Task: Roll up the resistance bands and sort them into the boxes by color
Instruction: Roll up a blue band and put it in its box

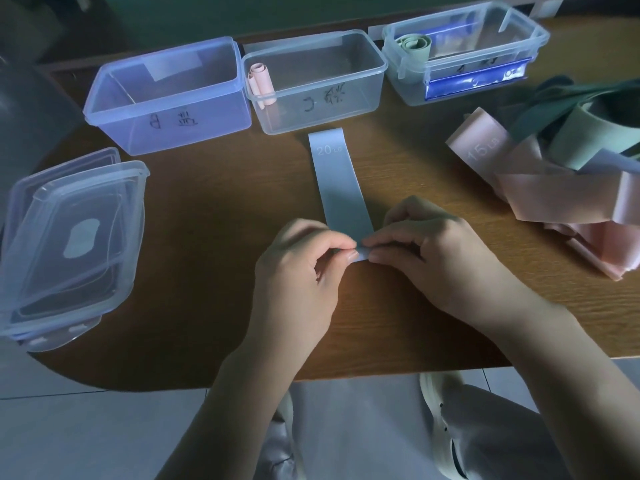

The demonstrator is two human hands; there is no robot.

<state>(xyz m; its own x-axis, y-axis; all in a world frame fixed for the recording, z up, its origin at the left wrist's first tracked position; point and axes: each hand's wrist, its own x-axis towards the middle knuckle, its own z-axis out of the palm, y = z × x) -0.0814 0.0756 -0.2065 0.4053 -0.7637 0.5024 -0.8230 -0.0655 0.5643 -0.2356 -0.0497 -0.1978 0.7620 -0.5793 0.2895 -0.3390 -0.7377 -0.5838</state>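
I have the blue band [341,183] laid flat on the tabletop [207,237], running straight away from my hands so it can be rolled from the near end. My left hand [304,265] and right hand [429,251] both pinch that near edge between thumb and fingertips, turning over what I judge to be the first fold of the roll.

Beyond my hands stand three open boxes. The blue-tinted box [166,98], ahead and to the left, looks empty, and I take it as this band's destination. The clear middle box [313,83] straight ahead holds rolled pink bands [259,83]. The far right box [464,50] holds a rolled green band [412,43].

Right of my right hand lies the unsorted heap of bands [554,168], pink and green. Left of my left hand sit the stacked lids [69,244].
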